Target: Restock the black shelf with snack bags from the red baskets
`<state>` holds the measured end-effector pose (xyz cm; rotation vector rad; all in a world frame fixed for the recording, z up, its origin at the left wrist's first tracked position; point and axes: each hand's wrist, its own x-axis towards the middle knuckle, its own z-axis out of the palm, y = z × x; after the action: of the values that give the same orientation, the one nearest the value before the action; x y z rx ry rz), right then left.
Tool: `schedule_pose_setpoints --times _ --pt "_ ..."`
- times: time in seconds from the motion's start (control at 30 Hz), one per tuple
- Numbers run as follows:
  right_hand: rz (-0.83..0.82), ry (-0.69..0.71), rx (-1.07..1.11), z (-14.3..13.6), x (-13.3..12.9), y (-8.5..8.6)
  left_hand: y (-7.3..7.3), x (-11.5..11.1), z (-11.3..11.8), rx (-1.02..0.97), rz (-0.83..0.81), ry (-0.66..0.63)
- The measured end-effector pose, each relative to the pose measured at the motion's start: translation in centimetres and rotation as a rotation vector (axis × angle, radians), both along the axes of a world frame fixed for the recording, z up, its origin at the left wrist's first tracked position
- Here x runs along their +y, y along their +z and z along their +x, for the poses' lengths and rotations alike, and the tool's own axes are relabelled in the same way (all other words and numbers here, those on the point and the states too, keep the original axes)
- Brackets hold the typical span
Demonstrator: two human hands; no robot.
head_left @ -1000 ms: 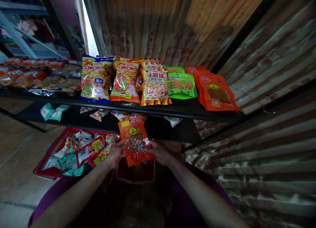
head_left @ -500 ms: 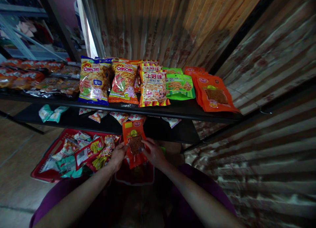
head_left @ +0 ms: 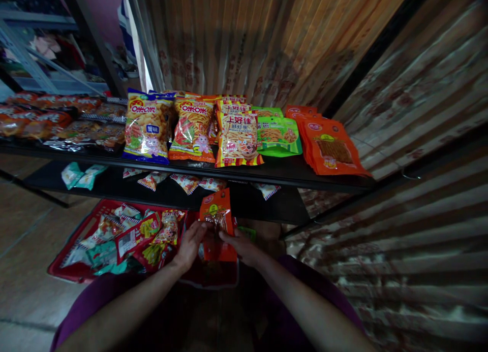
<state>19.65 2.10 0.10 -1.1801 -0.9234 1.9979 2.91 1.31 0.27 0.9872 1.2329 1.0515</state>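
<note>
- Our left hand and right hand pinch opposite edges of the orange packet, likely to steady it.
- It's seemingly above the red basket; shadow obscures depth.
- Shelf pouches overlap, presumably saving space.

An orange packet is held between the left hand and the right hand, with a red basket seen below it at six o'clock. From the packet, a snack-filled basket is seen at nine o'clock. On the black shelf, a blue-edged bag is seen between ten and eleven, prawn crackers between twelve and one, green pouches between one and two, and stacked orange pouches at two.
</note>
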Motion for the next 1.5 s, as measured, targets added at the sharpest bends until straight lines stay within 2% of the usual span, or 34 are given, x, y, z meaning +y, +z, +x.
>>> schedule_pose_setpoints --times 0.1,0.17,0.2,0.3,0.37,0.43,0.7,0.83,1.0,1.1,1.33,1.5 --pt "-0.106 -0.082 0.081 0.5 0.4 0.0 0.3 1.4 -1.1 0.003 -0.063 0.253" --pt "-0.124 -0.087 0.110 0.8 0.6 0.2 0.8 2.2 -2.0 -0.060 -0.122 0.347" --pt "-0.130 -0.076 0.114 0.9 0.7 0.4 1.0 2.5 -2.4 -0.135 -0.180 0.335" --pt "-0.154 -0.008 0.109 1.1 0.7 0.6 1.8 2.9 -3.2 -0.403 -0.381 0.173" --pt "-0.162 0.027 0.117 1.1 0.7 0.3 2.1 2.9 -3.3 -0.522 -0.380 0.117" --pt "-0.153 0.034 0.133 1.0 0.7 -0.1 2.2 2.9 -3.2 -0.578 -0.308 0.129" --pt "-0.128 -0.016 0.147 0.5 0.8 -0.4 2.1 3.0 -2.8 -0.521 -0.249 0.172" --pt "-0.140 -0.017 0.154 0.5 0.8 -0.3 2.2 3.0 -2.6 -0.536 -0.261 0.143" --pt "-0.133 -0.184 0.182 0.4 1.2 -0.5 2.2 2.7 -2.3 -0.469 -0.271 0.175" --pt "-0.137 -0.236 0.167 0.4 1.4 -0.7 2.2 2.7 -2.3 -0.466 -0.279 0.173" --pt "-0.115 -0.207 0.187 0.7 1.4 -0.9 2.8 2.3 -2.3 -0.444 -0.340 0.076" --pt "-0.108 -0.241 0.178 1.2 2.2 -1.1 2.2 1.7 -2.6 -0.360 -0.430 -0.022"
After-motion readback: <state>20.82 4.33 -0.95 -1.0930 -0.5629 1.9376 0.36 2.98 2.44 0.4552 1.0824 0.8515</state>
